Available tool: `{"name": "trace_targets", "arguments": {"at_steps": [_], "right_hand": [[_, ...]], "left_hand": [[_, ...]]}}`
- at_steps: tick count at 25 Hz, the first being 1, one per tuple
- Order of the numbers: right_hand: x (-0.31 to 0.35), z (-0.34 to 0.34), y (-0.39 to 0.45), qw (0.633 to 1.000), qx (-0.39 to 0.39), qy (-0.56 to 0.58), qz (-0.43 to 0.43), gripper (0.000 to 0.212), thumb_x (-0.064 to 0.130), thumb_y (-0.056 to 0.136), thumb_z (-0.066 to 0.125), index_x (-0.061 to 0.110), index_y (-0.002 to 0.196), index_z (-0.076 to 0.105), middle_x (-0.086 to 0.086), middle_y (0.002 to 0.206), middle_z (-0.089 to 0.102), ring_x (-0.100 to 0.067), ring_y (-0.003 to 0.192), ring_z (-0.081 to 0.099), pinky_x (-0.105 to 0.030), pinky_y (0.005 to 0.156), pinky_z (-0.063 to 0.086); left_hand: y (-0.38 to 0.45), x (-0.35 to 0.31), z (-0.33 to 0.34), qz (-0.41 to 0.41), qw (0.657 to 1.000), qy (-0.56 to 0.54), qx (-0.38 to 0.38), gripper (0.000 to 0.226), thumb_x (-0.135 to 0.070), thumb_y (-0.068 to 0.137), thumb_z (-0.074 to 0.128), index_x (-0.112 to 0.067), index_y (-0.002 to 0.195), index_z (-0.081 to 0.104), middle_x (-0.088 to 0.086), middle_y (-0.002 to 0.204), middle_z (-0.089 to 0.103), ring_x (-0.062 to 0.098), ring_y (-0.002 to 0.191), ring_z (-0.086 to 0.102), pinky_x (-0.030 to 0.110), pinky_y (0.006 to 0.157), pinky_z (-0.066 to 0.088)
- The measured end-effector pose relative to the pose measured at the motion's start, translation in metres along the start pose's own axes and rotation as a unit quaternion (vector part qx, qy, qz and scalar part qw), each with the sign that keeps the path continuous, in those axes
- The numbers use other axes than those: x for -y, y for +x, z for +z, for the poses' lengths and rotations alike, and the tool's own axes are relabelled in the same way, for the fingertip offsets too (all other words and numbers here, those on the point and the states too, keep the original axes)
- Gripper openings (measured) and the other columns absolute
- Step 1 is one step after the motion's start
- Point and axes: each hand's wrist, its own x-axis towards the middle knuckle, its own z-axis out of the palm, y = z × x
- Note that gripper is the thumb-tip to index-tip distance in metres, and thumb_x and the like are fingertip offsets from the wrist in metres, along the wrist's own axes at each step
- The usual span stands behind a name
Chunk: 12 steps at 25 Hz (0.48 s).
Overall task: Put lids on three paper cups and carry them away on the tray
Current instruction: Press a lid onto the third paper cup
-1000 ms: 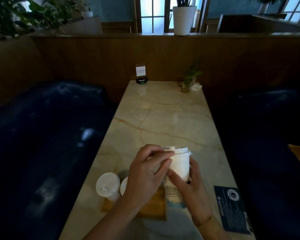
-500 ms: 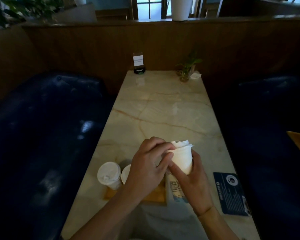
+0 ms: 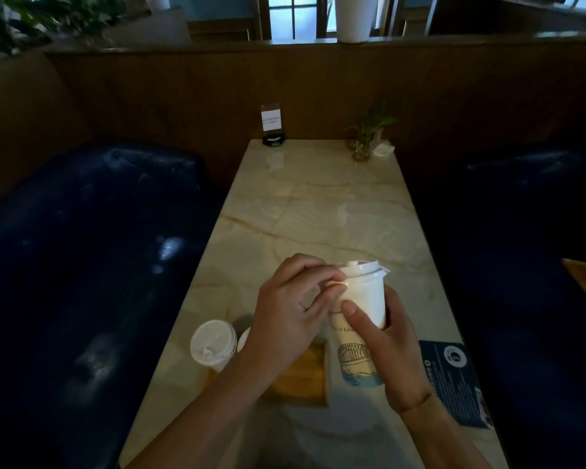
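Right hand [image 3: 391, 346] has its grip wrapped round the body of a tall paper cup [image 3: 362, 330], thumb across the front, cup held upright over the near end of the worktop [image 3: 318, 204]. Left hand [image 3: 286, 316] pinches the near-left rim of the white lid [image 3: 362, 268] with curled fingertips – lid sits on the cup mouth, whether fully seated can't tell. Wooden tray [image 3: 303, 377] lies at the near edge under the left wrist, mostly hidden. A second cup with its lid on [image 3: 213, 343] stands at the tray's left end; just right of it a sliver of a third white lid [image 3: 244, 340] shows behind the left hand. Dark card [image 3: 454, 377] near the right edge. Small plant [image 3: 366, 137] and a sign holder [image 3: 272, 125] at the far edge – well apart from the cups.
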Motion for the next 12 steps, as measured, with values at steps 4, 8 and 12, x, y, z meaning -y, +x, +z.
{"name": "trace_targets", "arguments": {"at_steps": [4,8,12], "right_hand": [[0.0,-0.005,0.006,0.997,0.041,0.052,0.034,0.054,0.049,0.069,0.078,0.026,0.117,0.065,-0.006,0.107,0.076,-0.024,0.094,0.075,-0.034,0.072,0.062],[-0.002,-0.009,0.008,0.989,0.074,0.099,0.078,0.046,0.044,0.074,0.08,0.027,0.115,0.067,-0.01,0.109,0.076,-0.028,0.098,0.075,-0.035,0.073,0.062],[-0.004,-0.012,0.011,0.98,0.112,0.124,0.112,0.046,0.044,0.076,0.076,0.029,0.118,0.067,-0.012,0.114,0.075,-0.029,0.102,0.074,-0.038,0.077,0.062]], "left_hand": [[0.002,0.007,0.002,-0.021,0.999,-0.03,-0.005,0.015,-0.023,0.089,0.07,-0.012,0.099,0.074,-0.002,0.101,0.066,0.011,0.094,0.066,0.023,0.081,0.056],[0.001,0.016,0.002,-0.024,0.997,-0.066,0.001,0.018,-0.025,0.09,0.068,-0.011,0.099,0.075,-0.004,0.101,0.066,0.009,0.094,0.066,0.024,0.081,0.057],[-0.002,0.024,0.002,-0.031,0.996,-0.085,0.01,0.016,-0.025,0.09,0.069,-0.013,0.099,0.075,-0.008,0.101,0.064,0.01,0.096,0.066,0.024,0.082,0.057]]}}
